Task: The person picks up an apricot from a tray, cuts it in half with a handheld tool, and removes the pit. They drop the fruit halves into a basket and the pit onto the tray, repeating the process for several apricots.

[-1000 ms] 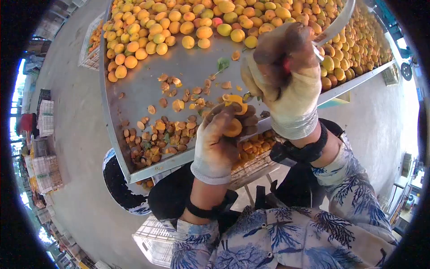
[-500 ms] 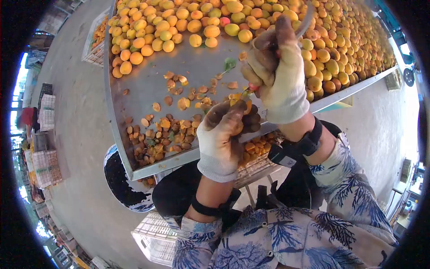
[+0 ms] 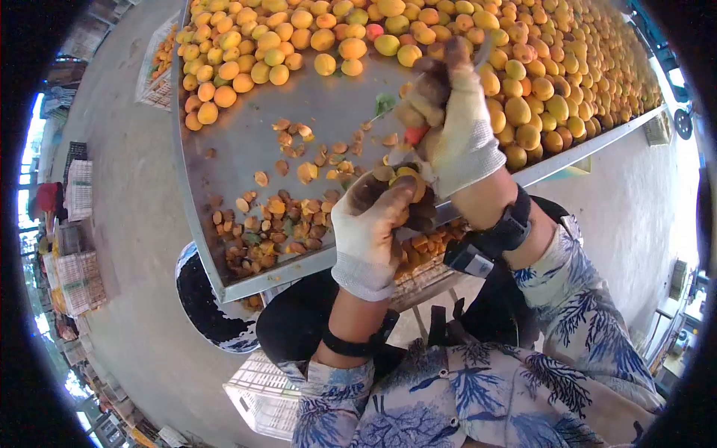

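Note:
My left hand (image 3: 373,224), in a stained white glove, grips an orange apricot (image 3: 407,179) over the near edge of the metal table (image 3: 246,149). My right hand (image 3: 452,123), also gloved, holds a small knife with a red handle (image 3: 415,135) and presses down onto the apricot from above. The blade is hidden between the two hands. A large heap of whole apricots (image 3: 538,75) covers the far and right parts of the table.
Brown pits and scraps (image 3: 276,216) lie scattered on the table's near left part. A crate of cut apricot halves (image 3: 426,250) sits under the table edge. A dark round tub (image 3: 202,306) and white plastic crates (image 3: 258,396) stand on the concrete floor.
My right hand has come down from high over the fruit heap to the apricot in my left hand. My left hand stayed nearly in place.

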The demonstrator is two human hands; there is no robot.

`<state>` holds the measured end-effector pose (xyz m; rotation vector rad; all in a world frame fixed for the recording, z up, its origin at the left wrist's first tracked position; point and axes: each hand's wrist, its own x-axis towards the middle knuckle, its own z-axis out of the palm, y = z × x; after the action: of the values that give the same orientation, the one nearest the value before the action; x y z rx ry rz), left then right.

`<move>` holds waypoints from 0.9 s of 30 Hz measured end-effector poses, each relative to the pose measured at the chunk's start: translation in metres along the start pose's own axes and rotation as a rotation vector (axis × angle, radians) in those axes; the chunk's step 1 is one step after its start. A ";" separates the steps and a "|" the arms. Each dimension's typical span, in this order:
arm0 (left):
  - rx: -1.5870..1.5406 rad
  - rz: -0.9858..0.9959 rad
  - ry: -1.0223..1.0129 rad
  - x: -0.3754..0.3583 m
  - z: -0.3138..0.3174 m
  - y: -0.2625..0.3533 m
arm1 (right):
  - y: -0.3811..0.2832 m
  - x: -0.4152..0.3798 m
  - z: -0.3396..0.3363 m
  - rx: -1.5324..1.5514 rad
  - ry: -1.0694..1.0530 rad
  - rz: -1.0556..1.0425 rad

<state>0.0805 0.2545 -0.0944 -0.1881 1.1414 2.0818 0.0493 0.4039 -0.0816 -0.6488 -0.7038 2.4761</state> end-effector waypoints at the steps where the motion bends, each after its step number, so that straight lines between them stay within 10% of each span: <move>1: 0.080 -0.011 -0.010 -0.001 0.000 0.001 | -0.003 0.000 0.003 -0.058 0.052 -0.117; 6: 0.082 0.053 0.078 0.003 -0.001 0.007 | -0.040 -0.005 -0.005 -0.611 -0.435 0.029; 8: 0.096 0.078 0.097 0.002 -0.001 0.010 | -0.032 -0.006 -0.011 -1.396 -0.692 -0.428; 13: 0.055 0.125 0.091 0.001 -0.012 0.004 | -0.045 -0.033 0.003 -1.702 -0.818 -0.031; 18: 0.469 0.183 0.048 0.001 -0.025 -0.001 | -0.037 -0.037 -0.022 -1.698 -1.085 -0.568; 22: 0.539 0.145 0.048 0.001 -0.024 -0.011 | -0.024 -0.044 -0.015 -1.835 -0.890 -0.201; 27: 0.677 0.156 -0.061 0.000 -0.021 -0.007 | -0.022 -0.042 -0.023 -1.948 -0.613 -0.409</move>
<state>0.0809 0.2404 -0.1115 0.2938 1.7887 1.6942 0.1009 0.4056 -0.0730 -0.1268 -2.9873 0.8353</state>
